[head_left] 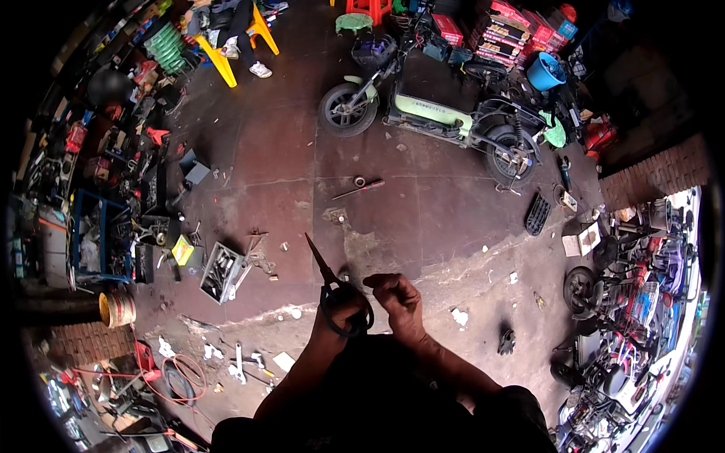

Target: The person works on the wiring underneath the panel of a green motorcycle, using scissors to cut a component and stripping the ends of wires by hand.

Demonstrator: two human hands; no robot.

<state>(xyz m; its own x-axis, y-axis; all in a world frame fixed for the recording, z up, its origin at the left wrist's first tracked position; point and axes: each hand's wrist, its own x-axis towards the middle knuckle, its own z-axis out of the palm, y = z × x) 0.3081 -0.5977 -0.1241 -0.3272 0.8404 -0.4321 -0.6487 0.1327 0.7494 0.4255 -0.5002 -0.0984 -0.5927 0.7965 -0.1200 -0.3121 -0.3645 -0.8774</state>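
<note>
Head view: a person's left hand (346,302) curls around dark scissors (322,263), blades together, pointing ahead above the brown floor (272,204); the right hand (402,303), half-curled, is just beside, any hold unclear. Apparently a holding step; cutting would need parted blades.

From my end I see dark lettering in a single line on the pale green side panel (442,112) of the electric scooter (483,130). Beyond the scooter's rear half, the stacked red boxes (501,36) bear pale printing, too small for me to read. Well apart from the scooter, on the near side, the dark shirt (370,400) shows faint pale marks, possibly lettering.
</note>
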